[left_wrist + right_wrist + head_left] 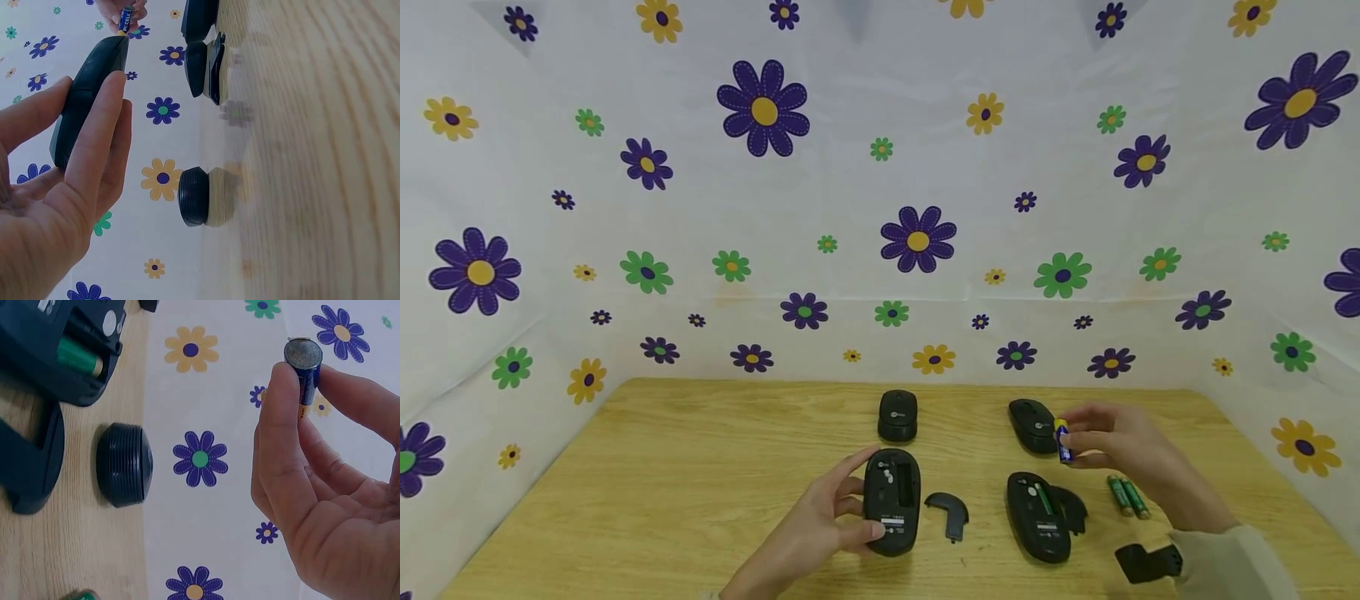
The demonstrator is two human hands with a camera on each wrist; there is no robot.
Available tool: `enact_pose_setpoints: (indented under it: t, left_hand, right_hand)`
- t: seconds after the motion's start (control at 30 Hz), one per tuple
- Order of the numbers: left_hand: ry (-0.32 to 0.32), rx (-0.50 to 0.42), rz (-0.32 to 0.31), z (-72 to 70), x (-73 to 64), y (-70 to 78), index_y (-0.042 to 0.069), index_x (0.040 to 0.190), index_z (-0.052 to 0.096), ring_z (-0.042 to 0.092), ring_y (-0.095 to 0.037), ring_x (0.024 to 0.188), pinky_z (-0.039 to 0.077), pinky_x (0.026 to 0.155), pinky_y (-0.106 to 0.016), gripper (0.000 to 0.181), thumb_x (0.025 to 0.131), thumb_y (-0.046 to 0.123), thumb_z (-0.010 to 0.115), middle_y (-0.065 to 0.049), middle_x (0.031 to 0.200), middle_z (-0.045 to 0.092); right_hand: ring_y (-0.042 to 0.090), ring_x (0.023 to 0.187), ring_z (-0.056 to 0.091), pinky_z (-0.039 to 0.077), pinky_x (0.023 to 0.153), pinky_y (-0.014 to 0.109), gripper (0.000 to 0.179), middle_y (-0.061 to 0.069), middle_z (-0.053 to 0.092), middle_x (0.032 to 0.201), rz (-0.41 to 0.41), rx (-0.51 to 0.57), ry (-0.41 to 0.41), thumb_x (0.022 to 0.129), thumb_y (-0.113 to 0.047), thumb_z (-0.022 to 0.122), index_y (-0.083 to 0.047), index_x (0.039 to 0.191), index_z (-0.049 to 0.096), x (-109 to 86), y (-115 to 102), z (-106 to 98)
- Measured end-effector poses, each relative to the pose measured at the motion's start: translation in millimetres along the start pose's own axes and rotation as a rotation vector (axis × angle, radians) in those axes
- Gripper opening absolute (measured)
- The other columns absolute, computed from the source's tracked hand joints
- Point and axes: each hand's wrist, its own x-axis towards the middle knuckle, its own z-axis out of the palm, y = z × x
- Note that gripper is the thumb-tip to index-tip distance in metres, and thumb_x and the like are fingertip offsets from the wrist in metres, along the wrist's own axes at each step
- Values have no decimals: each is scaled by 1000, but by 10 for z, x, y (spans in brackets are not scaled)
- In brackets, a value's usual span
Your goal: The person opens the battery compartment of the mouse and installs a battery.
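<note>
My left hand (820, 521) grips a black computer mouse (892, 500) by its sides, its underside facing the head camera. The battery slot in it is uncovered and looks dark inside. Between thumb and fingers, my right hand (1123, 440) pinches a blue and yellow battery (1063, 443) above the table; its flat metal end shows in the right wrist view. A curved black battery cover (951, 512) lies just right of the held mouse. Below the right hand, a second mouse (1037, 521) lies upside down with a green battery (78, 356) in its slot.
Two more mice, one at the back centre (898, 415) and one at the back right (1030, 423), stand upright. Two green batteries (1127, 497) lie side by side below the right forearm. Another cover (1071, 508) touches the upside-down mouse; a third (1142, 564) sits by the right sleeve.
</note>
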Motion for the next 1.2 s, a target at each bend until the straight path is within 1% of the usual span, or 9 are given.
enact_pose_setpoints:
  t: [0.2,0.43,0.7,0.97,1.2]
  left_hand:
    - [-2,4,15,-2,2,5,10,160,31,66,-28,102,63,76,-44,87,85,-12,71,-17,119,63]
    - [2,-1,3,24,9,10,11,160,31,66,-28,101,63,78,-45,88,85,-10,72,-16,118,63]
    - [-3,-5,8,48,19,4,10,160,31,66,-28,101,63,78,-45,88,85,-10,71,-16,118,63]
    - [-6,-18,7,72,29,7,10,159,31,66,-27,101,63,77,-44,87,85,-12,71,-16,117,63]
    - [-23,-38,13,87,39,11,11,159,33,66,-28,102,63,77,-45,86,85,-11,70,-16,116,63]
  right_hand:
    - [18,87,66,62,79,36,37,8,64,102,-17,43,-20,98,0,63,19,126,50,22,-40,91]
    - [20,89,67,62,78,37,40,12,64,106,-46,71,-40,97,-1,65,19,127,50,18,-96,215]
    - [21,88,66,62,79,36,41,13,63,102,-84,90,-84,97,-2,65,20,127,49,30,-153,346]
    - [20,87,65,62,78,38,40,10,62,99,-99,128,-121,97,-2,65,20,127,49,46,-247,466]
    - [21,86,65,63,78,40,39,12,61,100,-95,142,-118,96,0,66,18,127,51,56,-316,583]
